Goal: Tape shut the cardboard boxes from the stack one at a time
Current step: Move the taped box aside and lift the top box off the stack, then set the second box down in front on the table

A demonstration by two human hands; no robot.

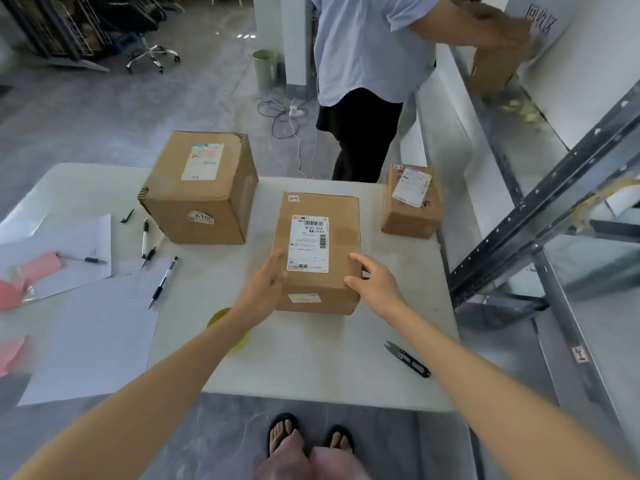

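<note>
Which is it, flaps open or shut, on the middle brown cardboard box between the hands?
Shut. The brown cardboard box has its top flaps lying flat, with a white barcode label stuck across them.

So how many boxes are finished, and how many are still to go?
All three boxes on the table have closed flaps: the big box, the small box and the middle box. I cannot tell whether any is freshly taped. The left grip and right grip press the middle box's sides. Taping looks left to do: the likely tape roll lies untouched.
</note>
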